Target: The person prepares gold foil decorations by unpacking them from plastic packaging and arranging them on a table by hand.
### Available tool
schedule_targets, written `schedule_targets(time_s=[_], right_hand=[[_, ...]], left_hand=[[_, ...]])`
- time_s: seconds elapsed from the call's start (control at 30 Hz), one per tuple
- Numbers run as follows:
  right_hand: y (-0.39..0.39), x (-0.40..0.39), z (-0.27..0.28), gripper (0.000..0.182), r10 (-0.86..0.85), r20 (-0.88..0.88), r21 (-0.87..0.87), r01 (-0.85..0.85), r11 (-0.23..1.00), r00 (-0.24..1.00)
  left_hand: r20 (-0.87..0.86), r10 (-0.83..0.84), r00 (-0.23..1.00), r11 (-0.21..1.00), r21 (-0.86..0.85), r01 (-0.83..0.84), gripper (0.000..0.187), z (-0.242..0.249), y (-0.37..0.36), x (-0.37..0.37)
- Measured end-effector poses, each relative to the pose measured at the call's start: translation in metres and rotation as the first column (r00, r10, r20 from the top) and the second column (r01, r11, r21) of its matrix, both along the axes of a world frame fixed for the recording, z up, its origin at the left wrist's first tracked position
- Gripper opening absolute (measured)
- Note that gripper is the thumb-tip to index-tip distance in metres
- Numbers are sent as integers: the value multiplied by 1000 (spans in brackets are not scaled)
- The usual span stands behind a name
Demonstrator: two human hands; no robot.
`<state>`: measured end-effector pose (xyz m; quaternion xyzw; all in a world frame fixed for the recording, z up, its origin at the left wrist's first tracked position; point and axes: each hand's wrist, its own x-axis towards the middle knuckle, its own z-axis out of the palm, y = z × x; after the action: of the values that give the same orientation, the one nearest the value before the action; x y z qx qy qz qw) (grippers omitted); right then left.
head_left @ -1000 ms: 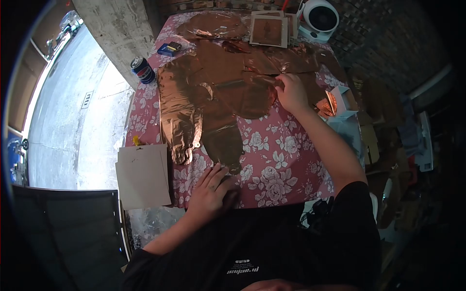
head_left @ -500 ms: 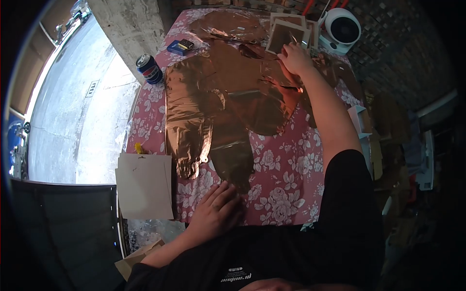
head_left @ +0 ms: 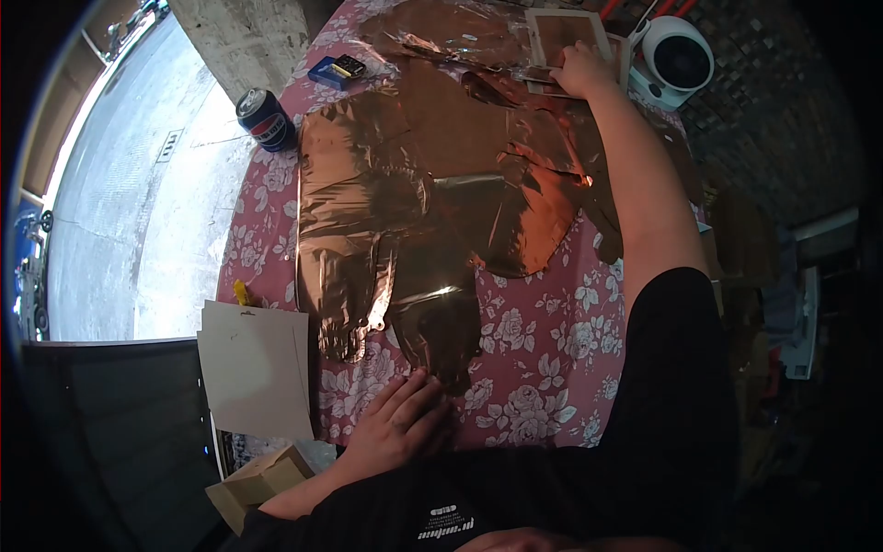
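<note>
A wide sheet of coppery, shiny foil (head_left: 349, 202) with curved, cut-out edges lies crumpled over the table. At its lower tip, my left hand (head_left: 400, 423) rests with fingers stretched out and lying close together, fingertips touching the foil's edge. Across the table, my right hand (head_left: 587, 72) is closed at the lower edge of a pale-bordered rectangular frame (head_left: 602, 29) with a brown middle. More such frames lie under it. My fingers partly hide the grip.
A flowered pink cloth (head_left: 529, 396) covers the table. A drink can (head_left: 265, 120) and a blue box (head_left: 329, 74) stand on the left. Pale card sheets (head_left: 256, 368) lie at the near left edge, a yellow clip (head_left: 242, 293) above them. A white fan-like device (head_left: 676, 55) sits back right.
My right hand has shifted away from me, and the frame it touches has turned straighter and moved back. My left hand stays by the foil's tip. The whole view has shifted slightly.
</note>
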<state>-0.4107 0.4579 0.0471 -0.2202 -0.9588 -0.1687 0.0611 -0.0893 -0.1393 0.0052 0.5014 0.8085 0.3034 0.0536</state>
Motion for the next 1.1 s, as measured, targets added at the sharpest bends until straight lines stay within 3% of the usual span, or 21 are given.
schedule_targets(time_s=[0.1,0.23,0.3,0.33,0.4,0.53,0.6,0.63,0.7,0.73,0.8,0.9,0.93,0.97,1.1], right_hand=[[14,-21,-9,65,-140,-22,-87,137,987,990],[-10,-10,7,68,-167,9,-52,168,984,986],[-5,-16,8,68,17,43,-99,-13,995,999],[-9,-12,7,68,18,46,-100,-13,995,999],[-14,-4,7,66,70,-125,51,-64,997,990],[-13,0,1,66,79,-169,92,-65,994,982],[-15,13,-2,60,270,-298,196,-218,956,916],[-24,25,0,60,268,-298,197,-216,956,916],[-55,59,0,46,307,-449,-139,-405,904,839],[-79,83,2,31,344,-510,-153,-477,866,788],[-132,144,9,30,228,-498,-448,-473,759,837],[-189,233,-2,39,364,-421,-542,-553,633,830],[-210,260,6,43,342,-300,-691,-450,565,891],[-228,282,4,49,402,-291,-617,-491,614,868],[-235,314,-54,40,455,-434,-384,-616,688,778]], left_hand=[[-5,1,1000,1000,-9,-1,41,-3,0,0],[-13,2,1000,1000,-16,-2,42,-4,-1,1],[-13,2,1000,1000,-17,-3,43,-4,-1,0],[-15,0,1000,1000,-16,-1,43,-4,-1,1],[-16,5,1000,1000,-10,-5,43,-5,0,1],[2,25,1000,999,25,-25,45,-2,1,1],[6,17,1000,1000,12,-18,44,2,1,1],[5,16,1000,1000,4,-16,42,4,1,1],[10,26,1000,999,22,-27,42,5,1,4],[14,41,999,998,40,-42,42,4,1,5],[2,46,999,997,61,-46,42,2,1,8],[-21,39,999,996,85,-37,41,2,0,11],[-31,33,999,996,89,-30,42,2,1,11],[-39,26,999,996,92,-22,42,1,1,11],[-110,29,994,991,136,-14,42,-4,1,16]])
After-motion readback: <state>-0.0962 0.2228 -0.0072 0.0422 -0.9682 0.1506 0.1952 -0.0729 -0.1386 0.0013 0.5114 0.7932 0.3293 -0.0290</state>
